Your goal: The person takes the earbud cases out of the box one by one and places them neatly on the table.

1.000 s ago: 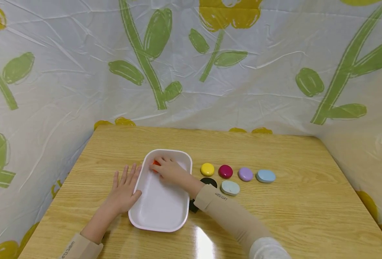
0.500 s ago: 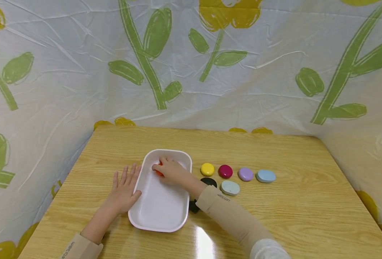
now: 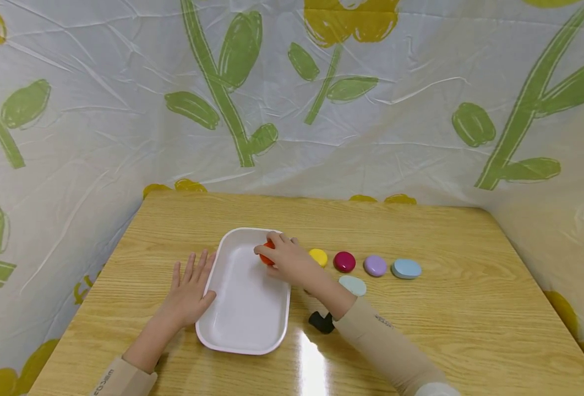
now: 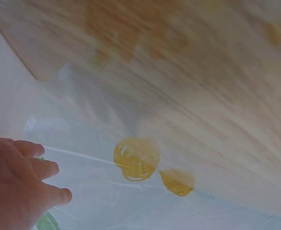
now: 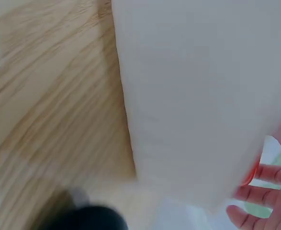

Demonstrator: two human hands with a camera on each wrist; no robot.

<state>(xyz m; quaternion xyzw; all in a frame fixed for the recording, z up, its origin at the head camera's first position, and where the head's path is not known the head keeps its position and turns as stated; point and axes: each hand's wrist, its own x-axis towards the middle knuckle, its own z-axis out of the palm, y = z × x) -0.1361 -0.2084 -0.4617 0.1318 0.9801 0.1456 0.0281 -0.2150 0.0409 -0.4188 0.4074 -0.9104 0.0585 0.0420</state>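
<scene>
My right hand pinches a glossy orange-red round piece above the far right part of the white tray. In the right wrist view, the tray's outer wall fills the middle, and the fingers hold the orange-red piece beyond it. My left hand lies with fingers spread along the tray's left side, its thumb at the rim. Only part of the left hand appears in the left wrist view. Just right of my right hand is a yellow round piece, partly covered by it.
A dark red round piece, a purple round piece and a blue oval piece stand in a row. Nearer are a pale green oval piece and a black object beside the right sleeve. All rest on the wooden table.
My right hand has picked up the orange-red piece from the tray's far left and carried it right, toward the right rim. The left hand and tray have stayed put.
</scene>
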